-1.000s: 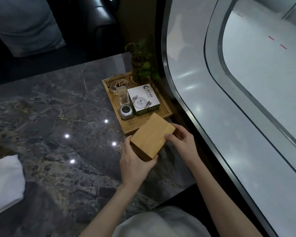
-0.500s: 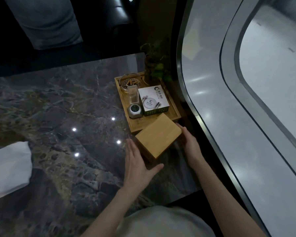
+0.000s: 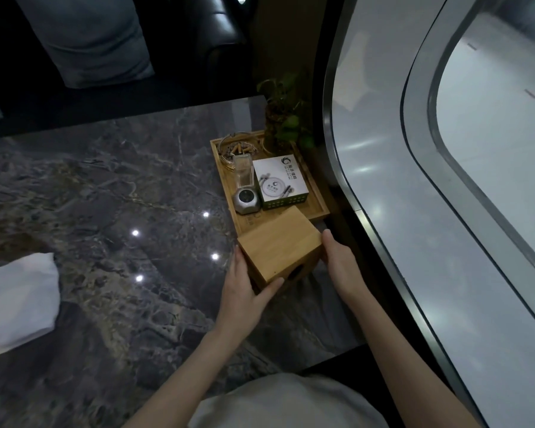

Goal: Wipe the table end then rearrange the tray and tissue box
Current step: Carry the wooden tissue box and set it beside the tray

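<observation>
We are finding the near edge of the tray (image 3: 317, 197) hidden behind the tissue box (image 3: 280, 244). The left hand (image 3: 244, 291) is covering the box's near left corner. The white cloth (image 3: 16, 301) is running off the left edge. Print on the white carton (image 3: 280, 182) is proving too small to read. The plant (image 3: 286, 118) is sitting in shadow, its pot indistinct.

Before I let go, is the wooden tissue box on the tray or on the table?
Mostly on the table: the wooden tissue box sits before the tray, its far corner overlapping the rim; touching cannot be told.
</observation>
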A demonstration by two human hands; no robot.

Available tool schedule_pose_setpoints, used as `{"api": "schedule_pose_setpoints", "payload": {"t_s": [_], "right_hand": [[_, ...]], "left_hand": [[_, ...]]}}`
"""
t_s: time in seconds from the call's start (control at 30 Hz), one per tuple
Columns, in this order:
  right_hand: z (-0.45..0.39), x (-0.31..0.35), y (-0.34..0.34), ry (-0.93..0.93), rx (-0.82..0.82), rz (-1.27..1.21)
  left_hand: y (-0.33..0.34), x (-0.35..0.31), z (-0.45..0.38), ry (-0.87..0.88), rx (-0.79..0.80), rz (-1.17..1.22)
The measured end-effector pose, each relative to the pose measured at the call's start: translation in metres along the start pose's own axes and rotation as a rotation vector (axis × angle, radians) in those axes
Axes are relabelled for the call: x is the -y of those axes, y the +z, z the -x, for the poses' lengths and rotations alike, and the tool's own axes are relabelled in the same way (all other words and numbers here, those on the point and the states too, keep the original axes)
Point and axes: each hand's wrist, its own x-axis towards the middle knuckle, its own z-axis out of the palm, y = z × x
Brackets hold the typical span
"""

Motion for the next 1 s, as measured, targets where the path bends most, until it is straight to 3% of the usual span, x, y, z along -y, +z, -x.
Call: {"api": "schedule_pose_setpoints", "payload": {"t_s": [0.63, 1.0], "right_hand": [[-0.018, 0.016, -0.001, 0.156, 0.164, -0.003], [-0.025, 0.003, 0.006, 0.272, 0.096, 0.082]], "left_hand": [[-0.015, -0.01, -0.034, -0.351, 0.17, 0.258], [-0.004, 0.005, -0.04, -0.468, 0.216, 0.248]]}}
